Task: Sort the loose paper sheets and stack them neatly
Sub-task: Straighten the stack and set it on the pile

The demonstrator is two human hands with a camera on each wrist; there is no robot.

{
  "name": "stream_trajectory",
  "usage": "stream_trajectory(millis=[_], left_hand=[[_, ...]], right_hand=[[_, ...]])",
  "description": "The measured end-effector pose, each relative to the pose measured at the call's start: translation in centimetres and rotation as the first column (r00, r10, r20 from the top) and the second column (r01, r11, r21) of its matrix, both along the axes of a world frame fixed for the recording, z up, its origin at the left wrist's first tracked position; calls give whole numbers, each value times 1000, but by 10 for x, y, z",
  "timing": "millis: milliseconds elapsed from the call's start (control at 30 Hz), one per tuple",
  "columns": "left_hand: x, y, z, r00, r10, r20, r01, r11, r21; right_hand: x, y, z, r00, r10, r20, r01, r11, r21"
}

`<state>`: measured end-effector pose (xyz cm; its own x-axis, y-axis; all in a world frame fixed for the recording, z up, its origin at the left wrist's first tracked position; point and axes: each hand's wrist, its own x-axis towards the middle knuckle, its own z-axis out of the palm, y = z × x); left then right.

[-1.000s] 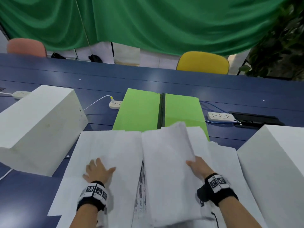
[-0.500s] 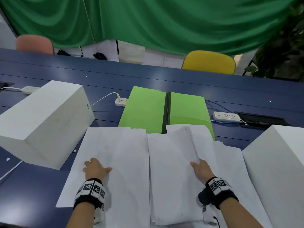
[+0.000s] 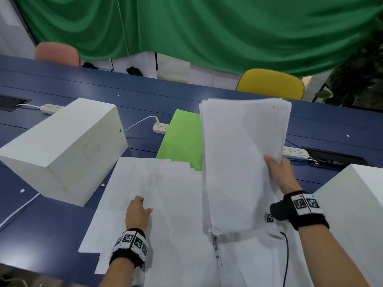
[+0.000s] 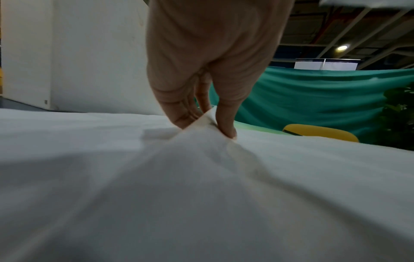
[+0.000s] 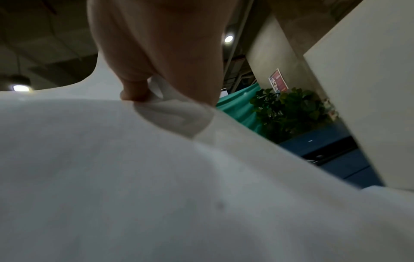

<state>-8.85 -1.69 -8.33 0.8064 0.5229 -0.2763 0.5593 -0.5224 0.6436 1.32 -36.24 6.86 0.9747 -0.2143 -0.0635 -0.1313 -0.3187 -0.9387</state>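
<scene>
My right hand (image 3: 274,163) grips a thick stack of white sheets (image 3: 238,162) by its right edge and holds it tilted up above the blue table (image 3: 207,94). In the right wrist view the thumb (image 5: 134,92) presses on the stack's top sheet (image 5: 112,177). More loose white sheets (image 3: 165,183) lie spread on the table in front of me. My left hand (image 3: 141,205) rests on them, and in the left wrist view its fingertips (image 4: 226,127) pinch up a small fold of the top sheet (image 4: 201,177).
A large white block (image 3: 62,146) stands at the left and another (image 3: 362,204) at the right. A green folder (image 3: 182,141) lies behind the sheets, partly hidden by the stack. Power strips (image 3: 160,127) (image 3: 294,152) with cables lie further back. A yellow chair (image 3: 269,83) is beyond.
My right hand has lifted the stack off the table and tilted it upright. My left hand has slid right along the spread sheets and pinched the top one.
</scene>
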Motion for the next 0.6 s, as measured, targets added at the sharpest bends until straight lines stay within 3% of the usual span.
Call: stream_trajectory(millis=[100,167,233,300,367,400,500,600], left_hand=[[-3,-4,-2,993,88,81,-82,994,-72],[-5,-6,-4,984,140,107,-125,983,-135],[-6,-8,-10,982,158,106,-140,977,-159],[-6,-6,-16,985,146,87,-131,978,-161],[-4,1,-20,986,150,70,-134,972,-192],[-4,4,-21,982,175,66,-156,961,-228],[-6,9,-21,961,261,85,-215,909,-358],[-8,7,-22,959,265,105,-208,903,-377]], right_hand=[[8,22,-4,999,15,41,-18,997,69],[8,43,-23,997,69,-32,-68,997,35],[-2,64,-54,969,173,-177,-174,985,9],[-18,81,-96,887,286,-362,-323,945,-45],[-32,90,-133,800,324,-505,-485,845,-225],[-36,91,-143,793,290,-536,-501,812,-301],[-38,92,-149,798,277,-534,-507,788,-350],[-35,88,-145,794,299,-529,-520,785,-338]])
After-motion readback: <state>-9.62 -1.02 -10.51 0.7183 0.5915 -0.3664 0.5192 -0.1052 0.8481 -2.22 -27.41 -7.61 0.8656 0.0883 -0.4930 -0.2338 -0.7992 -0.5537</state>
